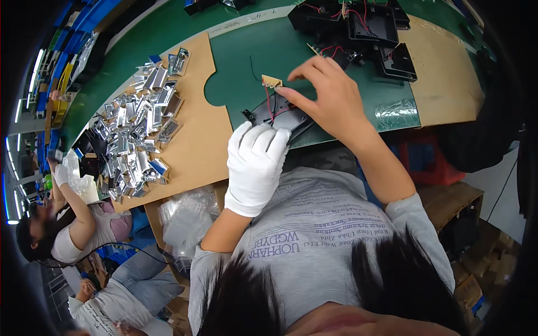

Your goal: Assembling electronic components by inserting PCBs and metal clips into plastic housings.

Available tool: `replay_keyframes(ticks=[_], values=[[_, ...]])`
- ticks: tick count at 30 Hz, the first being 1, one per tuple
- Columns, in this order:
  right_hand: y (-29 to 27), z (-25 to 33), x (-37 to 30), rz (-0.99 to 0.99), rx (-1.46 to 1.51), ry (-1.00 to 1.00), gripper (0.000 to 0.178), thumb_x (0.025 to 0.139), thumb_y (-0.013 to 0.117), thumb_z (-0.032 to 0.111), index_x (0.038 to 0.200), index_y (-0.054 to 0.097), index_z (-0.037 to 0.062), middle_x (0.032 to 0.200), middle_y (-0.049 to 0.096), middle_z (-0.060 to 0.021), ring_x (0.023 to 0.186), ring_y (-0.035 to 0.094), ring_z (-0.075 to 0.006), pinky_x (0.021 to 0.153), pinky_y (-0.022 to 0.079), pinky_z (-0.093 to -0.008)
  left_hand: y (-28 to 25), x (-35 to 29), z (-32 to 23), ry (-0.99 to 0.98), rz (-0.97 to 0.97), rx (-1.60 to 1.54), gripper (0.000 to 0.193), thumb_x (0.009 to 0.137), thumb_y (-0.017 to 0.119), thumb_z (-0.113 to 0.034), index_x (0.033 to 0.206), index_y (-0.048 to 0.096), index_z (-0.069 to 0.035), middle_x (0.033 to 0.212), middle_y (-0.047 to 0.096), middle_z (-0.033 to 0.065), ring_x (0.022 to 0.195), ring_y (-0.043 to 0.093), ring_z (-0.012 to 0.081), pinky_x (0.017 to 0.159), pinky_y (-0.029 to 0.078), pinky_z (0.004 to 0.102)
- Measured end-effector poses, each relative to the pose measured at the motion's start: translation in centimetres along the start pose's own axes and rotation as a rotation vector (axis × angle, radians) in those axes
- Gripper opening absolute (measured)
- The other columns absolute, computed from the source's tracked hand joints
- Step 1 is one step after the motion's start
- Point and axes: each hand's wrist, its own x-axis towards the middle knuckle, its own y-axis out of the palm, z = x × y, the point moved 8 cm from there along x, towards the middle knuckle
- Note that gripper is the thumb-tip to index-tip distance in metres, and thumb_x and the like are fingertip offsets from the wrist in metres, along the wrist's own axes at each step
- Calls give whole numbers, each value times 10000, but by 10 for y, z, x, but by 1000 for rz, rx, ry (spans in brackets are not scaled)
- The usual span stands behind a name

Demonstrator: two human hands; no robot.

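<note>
At the far left a co-worker (pixel 67 224) sits by clear bags (pixel 75 173), and a heap of shiny metal clips (pixel 137 131) covers the brown board (pixel 196 151) beside our green mat (pixel 336 56). Below the board a crumpled clear bag (pixel 188 215) lies near our elbow. Our left hand (pixel 255 168), in a white glove, is closed over the near end of the black housing (pixel 280 117), pinning it at the mat's front edge. Our right hand (pixel 328 95), bare, pinches the small tan circuit board (pixel 271 82) between thumb and forefinger just above the housing, the other fingers spread loose; red and black wires (pixel 272 106) run from it down into the housing. To do this well, we judge, we should keep the housing flat and steady, hold the board by its edges only, and leave slack in the wires so nothing tugs. Farther right, more black housings (pixel 370 28) with red wires wait at the mat's far side, a strip of clear tape (pixel 397 113) lies on the mat, and a red bin (pixel 428 159) sits below the table edge. We see no readable labels.
</note>
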Motion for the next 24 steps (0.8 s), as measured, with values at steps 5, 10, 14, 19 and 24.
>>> replay_keyframes(ticks=[5,10,14,19,24], values=[[6,2,9,16,-69,-69,89,913,749,150,965,733,81,1011,669,-8,881,603,-153,789,481,-278,-1,-6,7,12,-1,1,324,776,755,-113,1092,693,-150,1003,667,-4,1041,640,201,1035,460,389],[10,6,-1,82,260,-91,61,929,725,118,962,719,67,984,700,-20,884,613,-155,777,490,-274,1,-4,23,-39,8,-174,323,773,768,-123,1087,697,-150,1007,666,7,1050,649,217,1006,480,400],[21,-2,-9,106,533,-47,43,943,687,100,965,698,64,953,715,-24,882,624,-167,793,494,-288,-8,-1,36,-45,-27,-560,251,822,752,-75,1064,694,-104,1006,675,33,996,654,216,912,528,371],[35,-13,-16,88,743,-20,46,948,643,68,981,675,65,936,721,-24,884,638,-186,828,495,-307,-33,-36,126,-505,-620,-864,196,1037,569,-189,1109,657,-29,1085,722,95,648,530,86,612,463,226],[36,-14,-16,34,742,-74,74,943,623,35,994,668,63,958,727,-29,888,642,-190,848,493,-310,9,27,86,-676,97,-1105,304,1055,524,-217,1213,670,-1,1015,720,84,685,561,86,605,400,154]])
